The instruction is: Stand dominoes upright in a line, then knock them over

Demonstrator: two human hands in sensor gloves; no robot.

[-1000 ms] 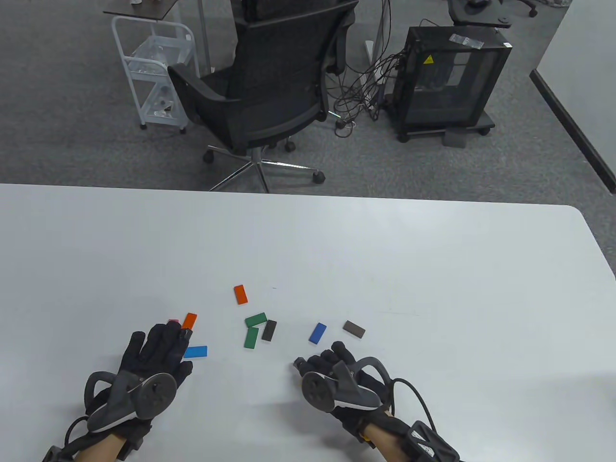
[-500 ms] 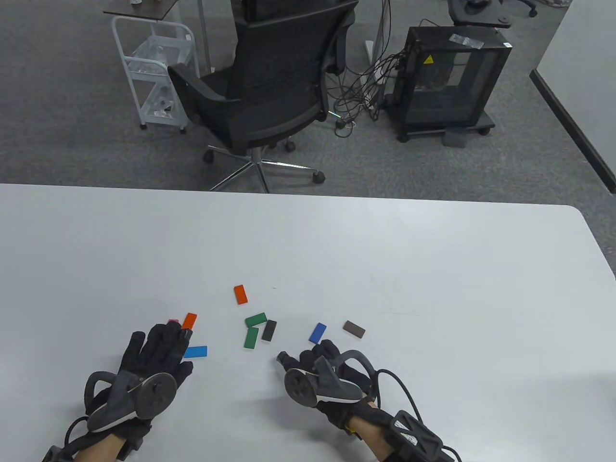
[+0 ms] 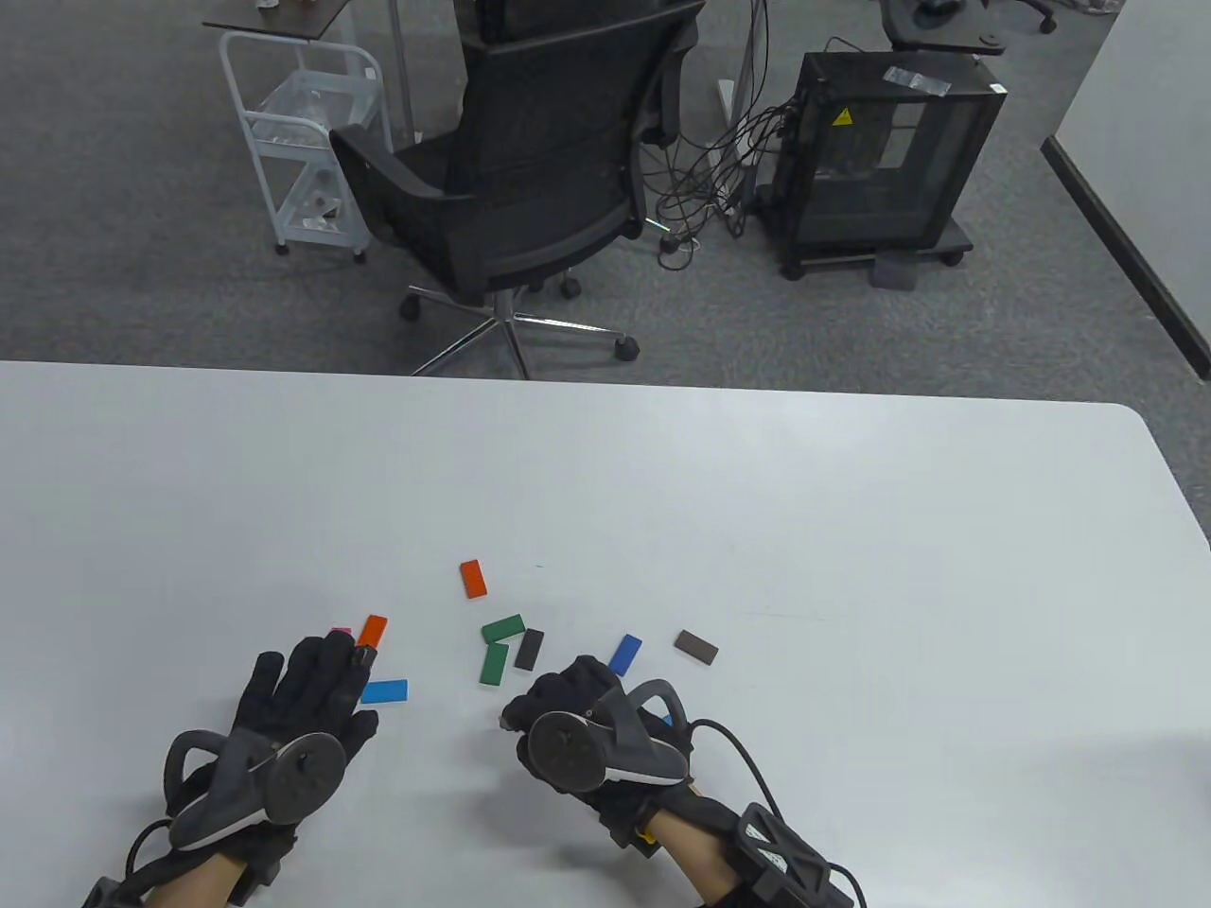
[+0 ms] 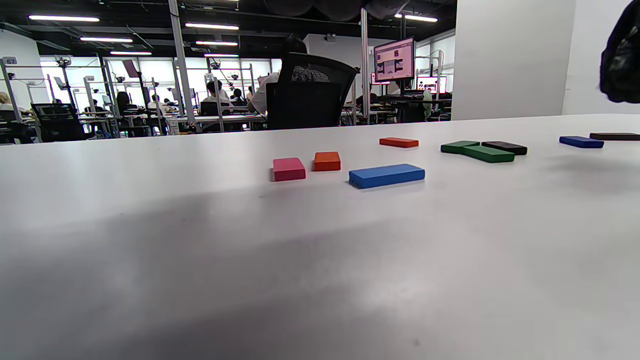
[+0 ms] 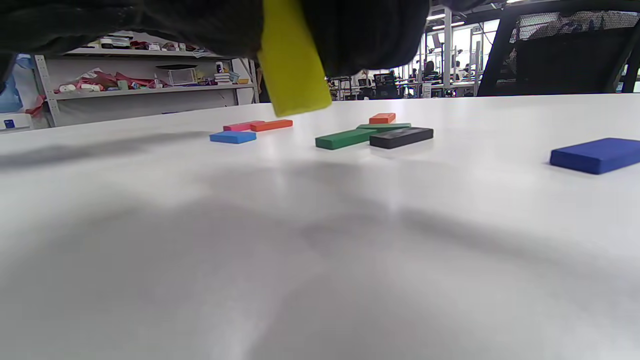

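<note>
Several coloured dominoes lie flat on the white table (image 3: pixel 757 492): two orange (image 3: pixel 473 579) (image 3: pixel 372 631), a pink (image 3: pixel 341 631), a light blue (image 3: pixel 384 691), two green (image 3: pixel 502 627) (image 3: pixel 493 663), a black (image 3: pixel 529 650), a dark blue (image 3: pixel 624 654) and a brown (image 3: pixel 695 647). None stands upright. My left hand (image 3: pixel 307 686) rests flat on the table, fingertips beside the pink and the near orange domino. My right hand (image 3: pixel 558 695) hovers just in front of the green and black dominoes. It grips a yellow domino (image 5: pixel 292 60), which hangs above the table in the right wrist view.
Beyond the table's far edge stand a black office chair (image 3: pixel 530 161), a white wire cart (image 3: pixel 303 142) and a black cabinet (image 3: pixel 889 161) with loose cables on the floor. The table's right corner is rounded.
My right hand has moved left along the table, from in front of the dark blue domino to in front of the green and black ones. The left hand has stayed put.
</note>
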